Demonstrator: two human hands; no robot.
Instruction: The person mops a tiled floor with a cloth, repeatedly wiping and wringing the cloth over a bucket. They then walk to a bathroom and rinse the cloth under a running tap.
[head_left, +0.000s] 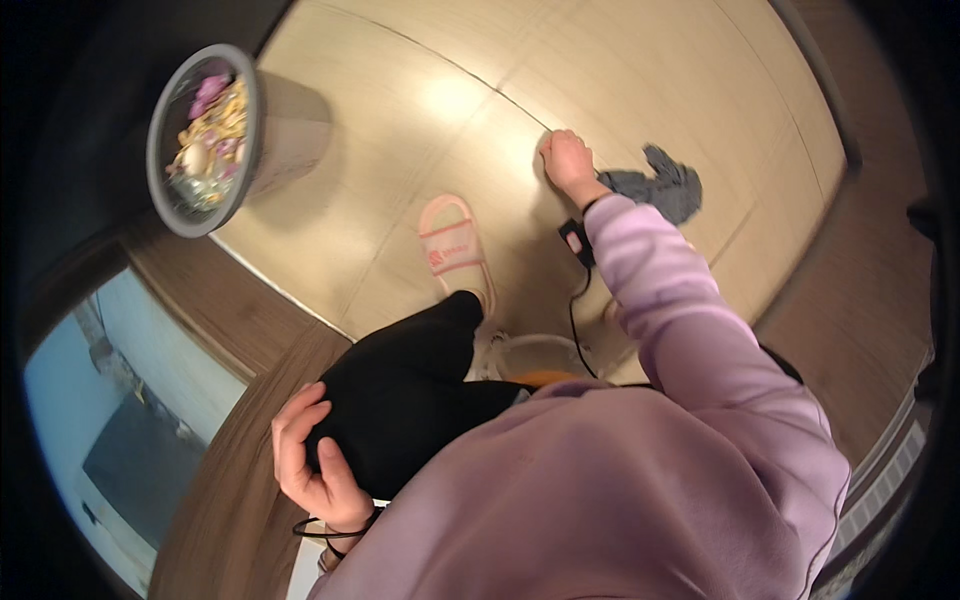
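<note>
My left hand (319, 457), with a black band at the wrist, rests against my knee in black trousers (397, 375), its fingers apart and holding nothing. Low over the tiled floor, my right hand (568, 165) has its fingers curled; whether something small is between them cannot be seen. Just behind its wrist lies a crumpled grey cloth item (660, 184), partly hidden by the purple sleeve. Below that wrist is a small black device (576, 241) with a pale patch, and a black cable (574, 315) runs from it towards my lap.
A grey-rimmed bin (253, 142) with wrappers, peels and what looks like eggshell stands at the upper left. My foot wears a pink and clear slipper (452, 247). Wooden furniture edges (247, 420) border the lower left, and a dark brown surface (847, 300) lies at the right.
</note>
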